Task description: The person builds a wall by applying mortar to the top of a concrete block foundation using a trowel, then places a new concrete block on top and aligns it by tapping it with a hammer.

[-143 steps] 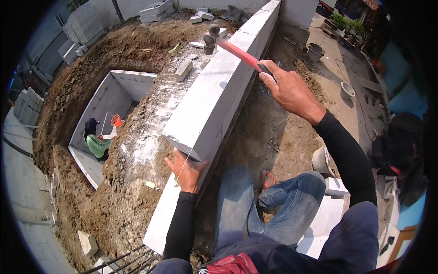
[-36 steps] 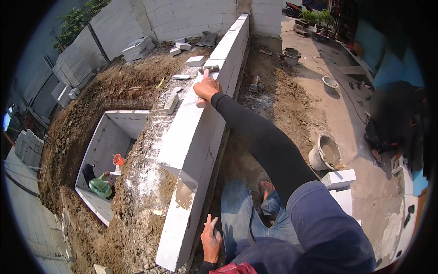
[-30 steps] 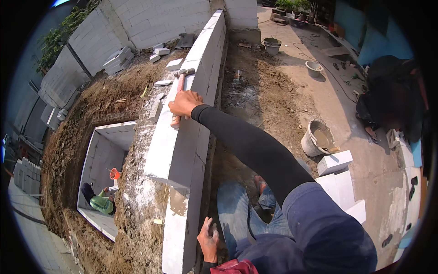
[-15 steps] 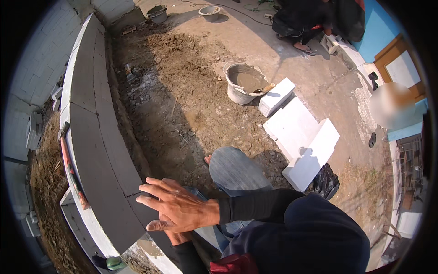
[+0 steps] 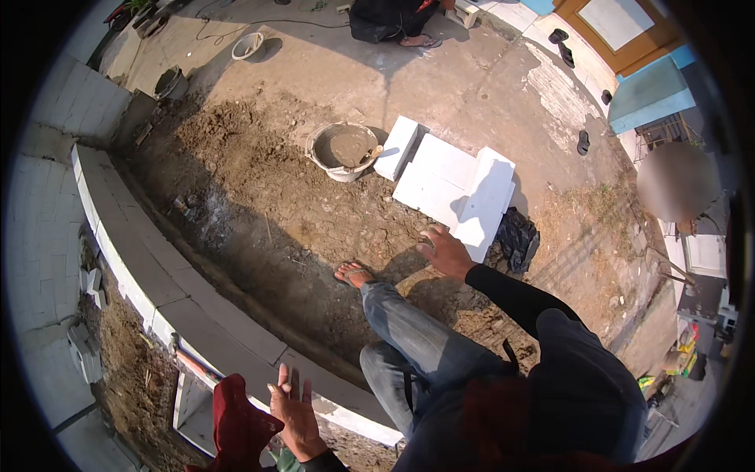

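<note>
My left hand (image 5: 295, 415) is at the low block wall (image 5: 185, 315), fingers spread and empty. A hammer (image 5: 195, 363) with a red handle lies along the wall's top, partly hidden by a dark red cloth (image 5: 240, 425) that hangs into view beside this hand. Reaching forward, my right hand (image 5: 447, 253) has its fingers apart and nothing in them. It is nearest to the white lightweight blocks (image 5: 440, 169), which lie together on the ground. Just left of them stands a bucket (image 5: 344, 169) of grey mortar, a tool handle (image 5: 376, 151) at its rim.
A black plastic bag (image 5: 517, 240) lies against the blocks. Farther off are a pale basin (image 5: 248, 47) and a dark bucket (image 5: 171, 83). Another person (image 5: 389, 22) crouches at the far edge. Loose soil (image 5: 236, 149) borders the wall, and sandals (image 5: 583, 143) lie to the right.
My hands were together over the wall and have parted. The right one has gone right toward the white blocks; the left stays by the wall. The view has swung right.
</note>
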`<state>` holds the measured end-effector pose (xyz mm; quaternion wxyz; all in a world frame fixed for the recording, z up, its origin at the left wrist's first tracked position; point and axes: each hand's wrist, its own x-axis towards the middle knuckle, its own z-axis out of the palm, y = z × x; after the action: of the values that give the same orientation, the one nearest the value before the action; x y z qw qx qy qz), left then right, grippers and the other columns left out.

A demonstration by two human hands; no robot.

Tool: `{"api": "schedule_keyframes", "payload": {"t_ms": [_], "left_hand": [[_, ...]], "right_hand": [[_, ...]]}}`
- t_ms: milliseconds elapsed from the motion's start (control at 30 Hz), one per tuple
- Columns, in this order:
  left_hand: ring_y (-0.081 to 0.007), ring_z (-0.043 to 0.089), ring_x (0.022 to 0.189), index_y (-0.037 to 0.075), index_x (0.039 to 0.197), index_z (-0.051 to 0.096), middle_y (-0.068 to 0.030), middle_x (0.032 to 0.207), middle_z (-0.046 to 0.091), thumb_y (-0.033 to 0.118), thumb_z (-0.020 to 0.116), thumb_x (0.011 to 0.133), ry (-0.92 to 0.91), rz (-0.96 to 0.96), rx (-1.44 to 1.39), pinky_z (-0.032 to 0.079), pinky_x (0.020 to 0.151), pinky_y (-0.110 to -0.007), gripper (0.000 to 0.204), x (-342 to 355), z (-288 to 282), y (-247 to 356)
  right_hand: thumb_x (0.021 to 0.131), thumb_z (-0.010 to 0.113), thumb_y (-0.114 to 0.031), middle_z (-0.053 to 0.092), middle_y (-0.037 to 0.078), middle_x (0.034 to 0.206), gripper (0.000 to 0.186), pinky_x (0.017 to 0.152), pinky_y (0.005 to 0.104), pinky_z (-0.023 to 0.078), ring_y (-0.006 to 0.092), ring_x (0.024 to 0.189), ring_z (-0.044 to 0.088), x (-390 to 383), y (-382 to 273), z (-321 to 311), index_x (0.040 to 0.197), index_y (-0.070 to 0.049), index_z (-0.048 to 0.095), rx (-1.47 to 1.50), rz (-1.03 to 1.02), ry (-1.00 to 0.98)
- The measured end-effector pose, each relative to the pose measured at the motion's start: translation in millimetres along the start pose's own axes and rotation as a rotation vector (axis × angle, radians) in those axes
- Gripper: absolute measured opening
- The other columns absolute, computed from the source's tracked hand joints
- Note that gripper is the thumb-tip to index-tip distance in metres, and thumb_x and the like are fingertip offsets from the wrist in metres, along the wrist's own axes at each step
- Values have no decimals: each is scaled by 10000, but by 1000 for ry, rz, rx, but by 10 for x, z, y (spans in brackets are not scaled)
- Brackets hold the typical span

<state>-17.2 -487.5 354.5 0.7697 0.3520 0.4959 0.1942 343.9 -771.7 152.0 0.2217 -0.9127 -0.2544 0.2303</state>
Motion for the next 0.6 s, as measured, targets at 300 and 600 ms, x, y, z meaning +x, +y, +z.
{"api": "schedule_keyframes", "payload": {"t_ms": [300, 600], "left_hand": [[-240, 571, 1200, 7, 1461, 497, -96, 1254, 580, 202, 639, 1020, -168, 29, 355, 436, 1118, -499, 503, -1288, 661, 757], [-402, 273, 1556, 43, 1512, 522, -209, 1656, 352, 604, 858, 757, -1086, 202, 362, 170, 1238, -604, 999, -1947, 3043, 990]], "right_hand": [[1028, 640, -440, 711, 48, 845, 443, 668, 324, 525, 144, 716, 665, -3155, 750, -2047, 977, -7, 721, 899, 716, 139], [843, 821, -526, 700, 218, 1215, 773, 968, 478, 489, 362, 1112, 677, -3916, -307, -4897, 1288, 86, 663, 1217, -737, -6]]}}
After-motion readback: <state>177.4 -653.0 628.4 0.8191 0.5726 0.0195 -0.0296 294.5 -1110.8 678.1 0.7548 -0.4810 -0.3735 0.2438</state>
